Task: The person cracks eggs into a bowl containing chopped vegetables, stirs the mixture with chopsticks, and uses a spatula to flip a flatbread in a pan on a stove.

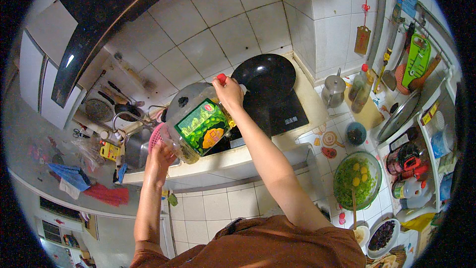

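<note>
A large clear plastic bottle of cooking oil (204, 126) with a green label is held tilted over the counter. My right hand (230, 95) grips it near the top, close to a red cap (221, 78). My left hand (161, 154) is at the bottle's lower end and holds a pink perforated plastic basket (156, 137) by its side; whether it also supports the bottle I cannot tell. Just beyond my right hand, a black wok (266, 74) sits on the black cooktop (286, 109). Behind the bottle is a round grey lid (186, 98), partly hidden.
The steel sink (139, 145) lies at the left. On the right stand a metal pot (333, 91), oil bottles (360, 91), a small bowl (356, 133) and a glass bowl of chopped greens with egg yolks (357, 180). A range hood (111, 26) overhangs the upper left.
</note>
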A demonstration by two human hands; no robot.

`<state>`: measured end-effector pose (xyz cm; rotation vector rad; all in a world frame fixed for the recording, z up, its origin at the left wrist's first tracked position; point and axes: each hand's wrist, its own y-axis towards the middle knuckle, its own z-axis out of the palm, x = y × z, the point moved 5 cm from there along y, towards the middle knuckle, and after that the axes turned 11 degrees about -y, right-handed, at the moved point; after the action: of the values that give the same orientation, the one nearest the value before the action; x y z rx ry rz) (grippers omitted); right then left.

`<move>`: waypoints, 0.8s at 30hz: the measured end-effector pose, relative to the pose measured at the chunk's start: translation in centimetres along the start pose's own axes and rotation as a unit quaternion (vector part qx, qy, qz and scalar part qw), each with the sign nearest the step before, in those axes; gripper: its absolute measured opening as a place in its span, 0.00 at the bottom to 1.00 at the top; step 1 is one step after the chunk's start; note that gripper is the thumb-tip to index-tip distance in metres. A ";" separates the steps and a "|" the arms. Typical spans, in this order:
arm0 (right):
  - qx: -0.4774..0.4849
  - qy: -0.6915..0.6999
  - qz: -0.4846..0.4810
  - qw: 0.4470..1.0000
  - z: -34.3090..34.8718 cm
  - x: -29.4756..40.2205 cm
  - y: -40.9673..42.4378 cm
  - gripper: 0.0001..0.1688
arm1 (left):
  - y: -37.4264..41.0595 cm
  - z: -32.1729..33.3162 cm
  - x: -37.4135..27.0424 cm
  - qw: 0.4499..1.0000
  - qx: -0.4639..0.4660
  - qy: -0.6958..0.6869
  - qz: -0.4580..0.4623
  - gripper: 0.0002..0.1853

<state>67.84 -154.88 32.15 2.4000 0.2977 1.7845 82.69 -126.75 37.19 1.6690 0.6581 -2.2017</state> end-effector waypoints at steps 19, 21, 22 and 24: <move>-0.004 -0.030 -0.026 0.999 0.1 -0.3 0.7 0.28 | 0.5 0.1 1.9 0.999 -0.025 -0.042 -0.001 0.17; -0.005 -0.033 -0.045 0.998 -0.1 -0.1 1.0 0.28 | 0.7 0.0 2.4 0.999 -0.005 -0.049 0.003 0.15; 0.001 -0.027 -0.047 0.998 -0.1 -0.1 1.1 0.28 | 0.8 0.0 2.6 0.999 0.000 -0.049 0.005 0.15; 0.015 -0.015 -0.052 0.998 0.0 -0.1 1.3 0.28 | 0.9 0.1 2.8 0.999 0.003 -0.047 0.007 0.15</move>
<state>67.90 -156.14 32.37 2.3812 0.4402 1.7088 82.27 -127.45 34.40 1.5564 0.6131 -2.2582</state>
